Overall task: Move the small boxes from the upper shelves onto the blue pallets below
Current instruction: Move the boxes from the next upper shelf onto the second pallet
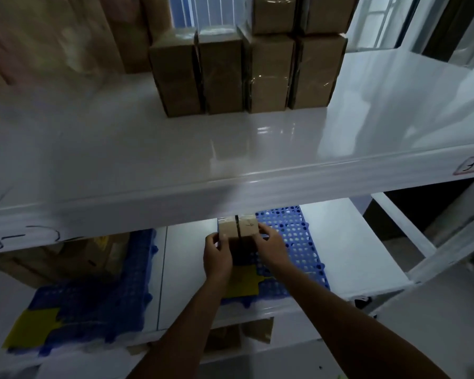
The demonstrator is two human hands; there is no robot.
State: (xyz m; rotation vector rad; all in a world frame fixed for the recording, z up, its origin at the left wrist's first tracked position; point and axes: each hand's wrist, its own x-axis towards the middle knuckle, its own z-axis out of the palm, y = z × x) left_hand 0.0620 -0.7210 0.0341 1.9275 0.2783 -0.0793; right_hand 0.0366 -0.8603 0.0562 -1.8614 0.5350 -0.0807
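Note:
I hold a small brown cardboard box (238, 231) with a dark strap around its middle, between both hands, under the upper shelf. My left hand (217, 257) grips its left side and my right hand (271, 246) grips its right side. The box sits at or just above the left part of a blue perforated pallet (298, 242) on the lower shelf; I cannot tell whether it touches. A yellow patch (244, 284) lies on that pallet near its front. Several taped brown boxes (246, 75) stand in a row on the white upper shelf (203, 149), with more stacked on top.
A second blue pallet (93, 302) with a yellow patch lies at the lower left, with larger brown cartons (60, 258) behind it. A blurred brown carton (52, 36) stands at the upper left. The shelf's white frame (411, 236) runs along the right.

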